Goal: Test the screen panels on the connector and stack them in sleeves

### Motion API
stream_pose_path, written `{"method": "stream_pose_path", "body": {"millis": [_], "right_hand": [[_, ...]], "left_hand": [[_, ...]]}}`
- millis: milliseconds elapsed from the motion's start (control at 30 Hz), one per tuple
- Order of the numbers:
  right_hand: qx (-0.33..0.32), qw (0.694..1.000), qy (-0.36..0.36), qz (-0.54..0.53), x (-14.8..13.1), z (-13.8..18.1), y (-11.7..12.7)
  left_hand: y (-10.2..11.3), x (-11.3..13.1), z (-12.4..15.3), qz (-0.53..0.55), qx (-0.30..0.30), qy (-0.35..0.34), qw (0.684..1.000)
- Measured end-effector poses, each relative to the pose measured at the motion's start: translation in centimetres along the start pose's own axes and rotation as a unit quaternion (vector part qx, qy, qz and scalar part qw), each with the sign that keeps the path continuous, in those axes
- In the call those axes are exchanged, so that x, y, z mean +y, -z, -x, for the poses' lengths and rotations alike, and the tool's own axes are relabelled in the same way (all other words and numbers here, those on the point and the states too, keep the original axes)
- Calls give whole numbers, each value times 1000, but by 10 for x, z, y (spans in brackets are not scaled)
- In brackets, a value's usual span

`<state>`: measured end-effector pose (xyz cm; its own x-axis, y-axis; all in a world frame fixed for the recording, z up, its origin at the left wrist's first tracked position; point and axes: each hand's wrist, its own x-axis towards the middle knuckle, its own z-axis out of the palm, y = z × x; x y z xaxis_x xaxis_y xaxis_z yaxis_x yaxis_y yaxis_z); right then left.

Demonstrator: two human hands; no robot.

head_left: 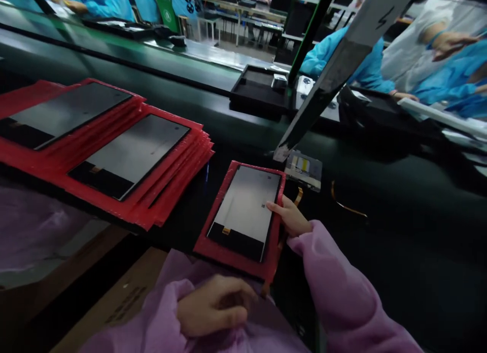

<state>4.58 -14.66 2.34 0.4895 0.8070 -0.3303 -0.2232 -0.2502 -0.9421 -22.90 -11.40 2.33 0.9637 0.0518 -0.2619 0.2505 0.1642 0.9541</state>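
My right hand (292,217) grips the right edge of a display panel (245,198), its thumb on the grey back and its fingers hidden beneath. The panel has a black strip and a small gold connector at its near end, and it lies on a red bubble-wrap sheet (224,250). Close to my body, my left hand (215,305) hovers just below the sheet's near edge, fingers loosely bent and thumb apart, holding nothing. To the left, more panels (133,152) rest on stacks of red bubble-wrap (177,178).
A clear-topped box (303,170) sits past my right hand, near a thin gold flex cable (348,208). A slanted post (327,84) rises from the dark bench. Black trays (254,92) stand farther back, where co-workers in blue sleeves (342,51) sit. Cardboard (114,297) is below left.
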Motion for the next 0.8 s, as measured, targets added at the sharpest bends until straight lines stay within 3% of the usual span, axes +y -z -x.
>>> {"method": "stream_pose_path", "body": {"millis": [67,100,200,300,367,467,533,667,800], "right_hand": [[25,999,30,34,6,-4,1],[37,997,42,51,9,-7,1],[57,991,68,100,14,-18,0],[83,980,99,155,12,-27,-4],[117,964,132,198,8,-28,-6],[160,934,189,255,1,-16,-9],[151,923,216,281,-2,-4,-11],[40,928,226,292,-4,16,-15],[-111,939,204,255,-2,27,-25]], "left_hand": [[24,11,6,-96,134,-33,986],[37,16,6,-157,216,-43,963],[80,31,-12,-352,426,-38,833],[112,42,-45,-497,476,104,718],[124,46,-65,-525,469,174,688],[133,44,-82,-523,467,194,686],[137,40,-84,-519,472,189,688],[140,33,-75,-492,495,152,700],[119,36,-59,-470,456,60,753]]}}
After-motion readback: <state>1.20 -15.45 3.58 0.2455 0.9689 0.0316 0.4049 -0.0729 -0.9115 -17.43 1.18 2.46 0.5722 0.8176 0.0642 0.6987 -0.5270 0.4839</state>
